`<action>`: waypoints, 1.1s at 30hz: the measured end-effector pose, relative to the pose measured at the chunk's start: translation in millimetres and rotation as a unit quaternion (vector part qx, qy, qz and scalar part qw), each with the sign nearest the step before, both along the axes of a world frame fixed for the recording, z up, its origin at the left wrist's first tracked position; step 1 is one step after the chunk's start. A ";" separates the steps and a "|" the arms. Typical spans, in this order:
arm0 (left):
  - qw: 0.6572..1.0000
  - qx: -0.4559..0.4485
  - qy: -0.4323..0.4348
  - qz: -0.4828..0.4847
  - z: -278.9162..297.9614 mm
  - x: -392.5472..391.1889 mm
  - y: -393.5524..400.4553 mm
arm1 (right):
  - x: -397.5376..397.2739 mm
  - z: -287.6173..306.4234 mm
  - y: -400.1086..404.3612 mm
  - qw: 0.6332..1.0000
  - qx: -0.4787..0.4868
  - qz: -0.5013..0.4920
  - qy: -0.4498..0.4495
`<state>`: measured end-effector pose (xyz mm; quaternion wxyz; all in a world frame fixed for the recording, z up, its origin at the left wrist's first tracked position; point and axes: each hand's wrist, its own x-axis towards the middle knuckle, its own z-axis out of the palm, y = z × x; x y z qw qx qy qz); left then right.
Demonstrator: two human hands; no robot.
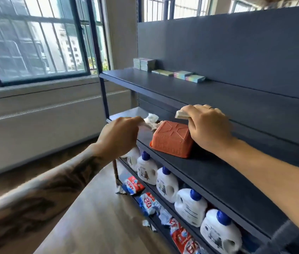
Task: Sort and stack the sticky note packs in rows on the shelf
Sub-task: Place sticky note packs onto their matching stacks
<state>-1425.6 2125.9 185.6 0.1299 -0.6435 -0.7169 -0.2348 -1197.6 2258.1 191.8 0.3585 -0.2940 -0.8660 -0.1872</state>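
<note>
The right hand [208, 126] grips a pack of sticky notes [181, 114] above an orange basket [170, 139] lying upside down on the middle shelf [209, 173]. The left hand [120, 134] pinches crumpled white wrapping [151, 120] just beside the basket. More packs [189, 76] sit in stacks and rows on the upper shelf [145, 80].

On the middle board of the dark metal shelf unit [218, 173] we see an upturned orange plastic basket [170, 139], with stacked and flat pastel sticky note packs [189, 76] on the board above it and white blue-capped detergent jugs [191, 206] on the board below it.
</note>
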 end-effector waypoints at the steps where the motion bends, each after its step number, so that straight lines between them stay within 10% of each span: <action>1: 1.000 -0.001 0.010 0.016 3.8 -14.4 9.9 | -14.0 2.9 15.1 1.000 0.008 0.000 -0.005; 18: 0.998 0.021 0.049 -0.019 41.7 -122.0 253.8 | -110.7 30.9 244.4 0.993 -0.099 -0.060 -0.020; 33: 0.909 -0.130 0.117 -0.379 64.3 -132.7 466.3 | -88.6 35.3 271.9 0.927 -0.286 -0.244 0.007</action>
